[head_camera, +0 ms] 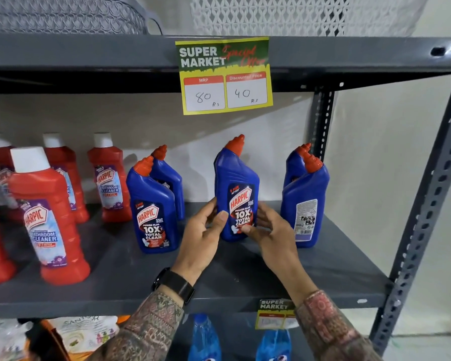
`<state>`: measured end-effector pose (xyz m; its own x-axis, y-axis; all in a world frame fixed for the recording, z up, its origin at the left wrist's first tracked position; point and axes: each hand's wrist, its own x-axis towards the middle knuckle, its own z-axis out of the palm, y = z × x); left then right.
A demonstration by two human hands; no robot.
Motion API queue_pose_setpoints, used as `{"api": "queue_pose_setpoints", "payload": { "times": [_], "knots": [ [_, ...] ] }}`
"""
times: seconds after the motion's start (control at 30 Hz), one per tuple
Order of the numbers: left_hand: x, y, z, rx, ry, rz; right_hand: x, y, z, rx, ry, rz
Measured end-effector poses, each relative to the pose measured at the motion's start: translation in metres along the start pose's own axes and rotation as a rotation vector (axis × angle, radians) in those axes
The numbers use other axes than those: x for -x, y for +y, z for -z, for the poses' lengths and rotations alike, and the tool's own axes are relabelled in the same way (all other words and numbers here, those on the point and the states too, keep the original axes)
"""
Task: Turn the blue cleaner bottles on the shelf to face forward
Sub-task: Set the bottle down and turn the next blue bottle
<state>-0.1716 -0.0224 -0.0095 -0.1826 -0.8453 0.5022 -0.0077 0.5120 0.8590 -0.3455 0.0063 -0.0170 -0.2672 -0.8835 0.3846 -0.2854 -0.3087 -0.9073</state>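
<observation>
Several blue cleaner bottles with red caps stand on the grey shelf (245, 280). The middle blue bottle (236, 175) shows its front label and is held at its base from both sides, by my left hand (203, 235) and my right hand (271, 230). A blue bottle at the left (151, 194) faces forward, with another blue bottle (168, 175) partly hidden behind it. The blue bottle at the right (306, 199) shows its back label with a barcode. One more blue bottle (293, 162) stands behind it, its label hidden.
Several red bathroom cleaner bottles (47, 214) fill the shelf's left side. A yellow price sign (225, 74) hangs from the shelf above. The rack's perforated upright (427, 199) bounds the right side. Pale blue bottles (203, 337) stand on the shelf below.
</observation>
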Motion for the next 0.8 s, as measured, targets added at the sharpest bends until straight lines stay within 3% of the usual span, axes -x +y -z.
{"api": "queue_pose_setpoints", "payload": {
  "times": [0.13, 0.33, 0.57, 0.63, 0.7, 0.73, 0.8],
  "knots": [
    [-0.005, -0.005, 0.001, -0.102, -0.004, 0.02, -0.002, 0.001, 0.0, 0.088, 0.097, -0.043],
    [-0.007, -0.015, 0.002, -0.207, -0.051, 0.107, -0.002, 0.003, 0.0, 0.234, 0.084, -0.105],
    [-0.003, -0.009, 0.002, -0.135, -0.021, 0.116, 0.008, -0.007, 0.001, 0.199, 0.041, -0.15],
    [0.003, 0.0, 0.002, -0.154, 0.144, 0.016, 0.02, -0.005, 0.014, 0.187, 0.114, -0.079],
    [0.011, 0.012, -0.004, -0.193, 0.369, -0.216, 0.032, -0.001, 0.039, 0.199, 0.333, 0.101],
    [0.016, 0.019, -0.011, -0.228, 0.397, -0.348, 0.035, 0.0, 0.053, 0.2, 0.451, 0.171],
    [0.024, 0.03, -0.038, -0.301, 0.271, -0.525, 0.031, 0.003, 0.081, 0.162, 0.59, 0.196]
  ]
}}
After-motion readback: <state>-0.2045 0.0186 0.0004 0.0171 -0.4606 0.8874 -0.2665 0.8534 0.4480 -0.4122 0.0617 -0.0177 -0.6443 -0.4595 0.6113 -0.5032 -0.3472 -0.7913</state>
